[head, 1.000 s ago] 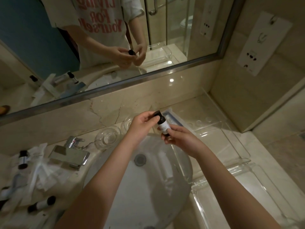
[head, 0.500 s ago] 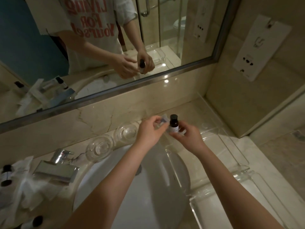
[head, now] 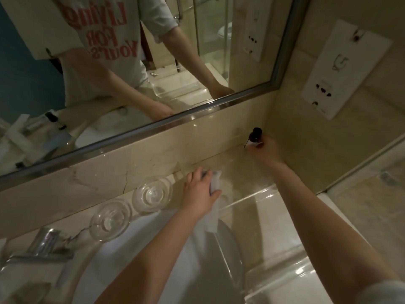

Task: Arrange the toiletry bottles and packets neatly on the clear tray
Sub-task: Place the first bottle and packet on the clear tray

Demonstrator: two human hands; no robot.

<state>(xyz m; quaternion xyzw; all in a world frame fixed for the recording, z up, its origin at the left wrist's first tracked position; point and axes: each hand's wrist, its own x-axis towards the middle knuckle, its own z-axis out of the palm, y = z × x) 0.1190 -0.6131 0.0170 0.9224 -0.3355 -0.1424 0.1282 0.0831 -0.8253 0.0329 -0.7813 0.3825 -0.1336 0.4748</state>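
The right hand (head: pixel 266 150) grips a small dark-capped bottle (head: pixel 255 138) by its lower body, upright with its long axis vertical, at the far right corner of the clear tray (head: pixel 268 191), close to the back wall; whether its base touches the tray floor cannot be told. The left hand (head: pixel 200 191) is nearer, at the tray's far left end, closed on a white packet (head: pixel 215 207) whose long axis runs near to far along that end wall. Apart from these two, the tray looks bare, so setting the bottle straight down seems the next move.

Bottle (head: pixel 256 137) in tray (head: pixel 269 190) far corner (packet (head: pixel 215 183) left).
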